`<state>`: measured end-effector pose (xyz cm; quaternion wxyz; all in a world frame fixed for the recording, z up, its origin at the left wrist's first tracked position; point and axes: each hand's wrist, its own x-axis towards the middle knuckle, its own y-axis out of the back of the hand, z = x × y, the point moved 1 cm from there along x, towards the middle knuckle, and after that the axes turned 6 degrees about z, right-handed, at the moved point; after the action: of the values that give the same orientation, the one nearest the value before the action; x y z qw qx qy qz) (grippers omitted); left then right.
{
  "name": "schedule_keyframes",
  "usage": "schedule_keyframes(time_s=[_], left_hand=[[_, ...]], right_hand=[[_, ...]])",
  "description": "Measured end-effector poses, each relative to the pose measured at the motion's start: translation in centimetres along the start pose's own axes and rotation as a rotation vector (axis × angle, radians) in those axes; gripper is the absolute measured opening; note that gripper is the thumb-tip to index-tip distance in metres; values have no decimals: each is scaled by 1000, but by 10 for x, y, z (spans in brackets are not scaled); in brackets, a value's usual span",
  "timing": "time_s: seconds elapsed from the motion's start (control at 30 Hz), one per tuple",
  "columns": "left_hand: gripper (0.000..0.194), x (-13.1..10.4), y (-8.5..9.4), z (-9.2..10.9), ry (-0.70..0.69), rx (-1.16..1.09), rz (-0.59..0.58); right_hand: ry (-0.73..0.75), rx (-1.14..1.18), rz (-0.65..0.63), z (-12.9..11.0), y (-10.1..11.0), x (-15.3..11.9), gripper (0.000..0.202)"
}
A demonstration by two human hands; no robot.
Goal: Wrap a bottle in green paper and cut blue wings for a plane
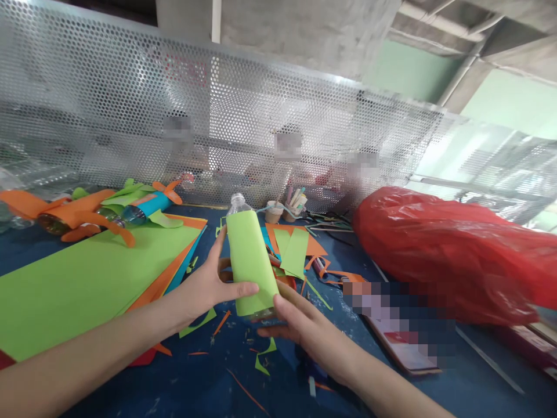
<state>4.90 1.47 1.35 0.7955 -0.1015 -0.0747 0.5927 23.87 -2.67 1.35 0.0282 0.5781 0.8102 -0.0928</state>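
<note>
A clear plastic bottle (239,203) stands tilted between my two hands above the blue table. Light green paper (251,261) is wrapped round its body, leaving the neck and the base bare. My left hand (228,278) grips the wrapped side, with the thumb across the front of the paper. At the lower right, my right hand (293,319) holds the bottle near its base; part of its fingers is hidden behind it. Green and orange paper scraps (265,354) lie on the table below.
Large sheets of green paper (100,273) lie to the left, beside several paper-decorated bottles (150,204). Cups with markers (296,203) stand at the back. A red plastic bag (435,249) and a phone-like blurred object (404,337) lie right. Perforated metal panel (261,116) rises behind.
</note>
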Motion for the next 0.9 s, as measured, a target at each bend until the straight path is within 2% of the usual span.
schedule_keyframes(time_s=[0.17, 0.23, 0.33, 0.43, 0.53, 0.6, 0.7, 0.8, 0.9], left_hand=[[122, -1, -1, -3, -17, -36, -30], [101, -1, -2, -3, 5, -111, -43], [53, 0, -1, -2, 44, -187, -78], [37, 2, 2, -2, 68, -206, -89], [39, 4, 4, -2, 91, -209, -72], [44, 5, 6, -1, 94, -194, -44], [56, 7, 10, 2, 96, -173, -12], [68, 9, 13, 3, 102, -151, 11], [77, 10, 15, 2, 96, -103, 35]], right_hand=[[-11, 19, 8, 0, -2, -1, 58], [-5, 33, -1, -1, -1, -1, 58], [-8, -13, -46, -2, -2, -2, 59], [29, -106, -116, -5, -3, -2, 59], [141, -463, -106, -17, 1, -8, 60], [228, -878, 28, -25, 10, -15, 58], [169, -1383, 150, -25, 28, -31, 28], [231, -1658, 268, -8, 48, -45, 34], [303, -1754, 268, 14, 63, -56, 44]])
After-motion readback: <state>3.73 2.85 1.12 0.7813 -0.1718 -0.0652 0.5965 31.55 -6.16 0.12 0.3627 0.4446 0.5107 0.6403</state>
